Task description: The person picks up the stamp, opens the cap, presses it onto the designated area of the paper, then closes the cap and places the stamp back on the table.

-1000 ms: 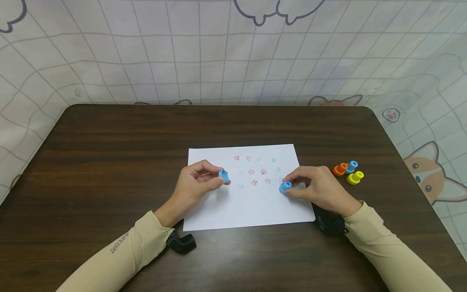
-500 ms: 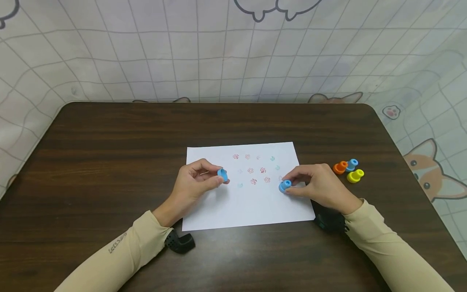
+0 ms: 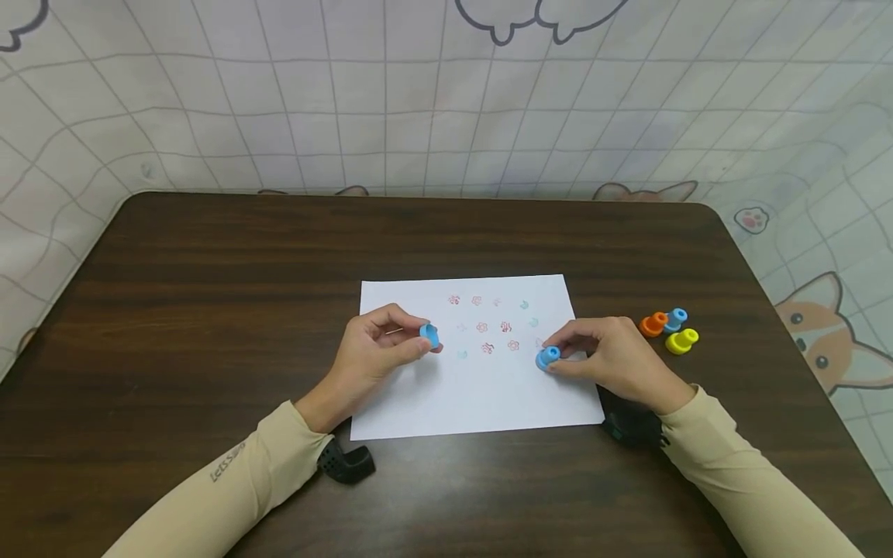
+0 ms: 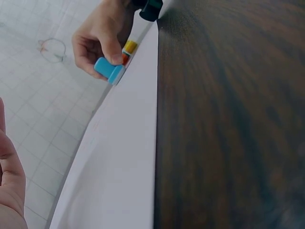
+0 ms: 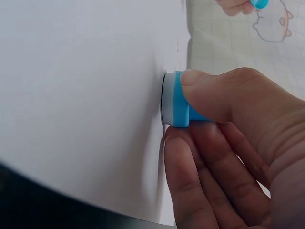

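Pressing w/ our right hand (image 3: 614, 358): its grip pinches the blue stamp (image 3: 547, 357) face-down on the paper (image 3: 460, 403), near the sheet's right edge. Left hand (image 3: 377, 349) pinches the blue cap (image 3: 429, 335) just above the sheet's left part. Hardly any shift vs. a sec ago, so we judge the print is still being made. Spare stamps (image 3: 670, 329) sit right on the bench (image 3: 209, 310); open room left & far.

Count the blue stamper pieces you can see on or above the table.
3. One blue cap pinched in the left hand, one blue stamp pressed to the paper by the right hand, one blue stamp beside the orange stamp and yellow stamp. Hands may hide others.
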### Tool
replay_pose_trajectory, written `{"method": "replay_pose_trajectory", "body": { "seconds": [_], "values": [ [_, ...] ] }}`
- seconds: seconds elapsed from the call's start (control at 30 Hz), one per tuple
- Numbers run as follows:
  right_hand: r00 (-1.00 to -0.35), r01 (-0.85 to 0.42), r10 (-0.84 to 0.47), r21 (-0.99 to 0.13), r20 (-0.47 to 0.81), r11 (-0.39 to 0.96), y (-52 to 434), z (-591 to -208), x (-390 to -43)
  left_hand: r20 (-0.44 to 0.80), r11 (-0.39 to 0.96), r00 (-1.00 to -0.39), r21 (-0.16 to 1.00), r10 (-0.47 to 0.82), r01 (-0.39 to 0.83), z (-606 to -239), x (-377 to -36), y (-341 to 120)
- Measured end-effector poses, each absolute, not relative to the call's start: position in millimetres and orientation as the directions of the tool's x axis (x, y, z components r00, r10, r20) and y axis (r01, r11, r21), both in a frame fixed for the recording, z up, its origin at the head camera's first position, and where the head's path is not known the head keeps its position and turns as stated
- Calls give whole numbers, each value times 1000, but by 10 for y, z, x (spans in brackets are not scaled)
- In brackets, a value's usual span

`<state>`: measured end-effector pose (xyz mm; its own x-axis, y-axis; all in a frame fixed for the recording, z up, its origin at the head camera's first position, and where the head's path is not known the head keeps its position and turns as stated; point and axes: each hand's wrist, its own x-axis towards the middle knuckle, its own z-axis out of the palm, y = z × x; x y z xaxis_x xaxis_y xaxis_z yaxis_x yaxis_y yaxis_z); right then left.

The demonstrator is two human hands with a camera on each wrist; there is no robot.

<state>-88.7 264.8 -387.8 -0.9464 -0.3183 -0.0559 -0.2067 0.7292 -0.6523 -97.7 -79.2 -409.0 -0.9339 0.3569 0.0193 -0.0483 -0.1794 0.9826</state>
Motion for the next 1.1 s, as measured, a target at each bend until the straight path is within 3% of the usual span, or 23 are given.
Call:
{"method": "replay_pose_trajectory", "body": {
  "seconds": [0.7, 1.1],
  "values": [
    [-935, -246, -352, -652, -35, 717, 2639, -3914, -879, 19, -171, -935, 984, 353, -45, -4086, -957, -801],
    [-933, -323, -345, -649, 98, 689, 2756, -3762, -858, 29, -188, -930, 981, 365, -43, -4070, -956, -770]
  ]
}}
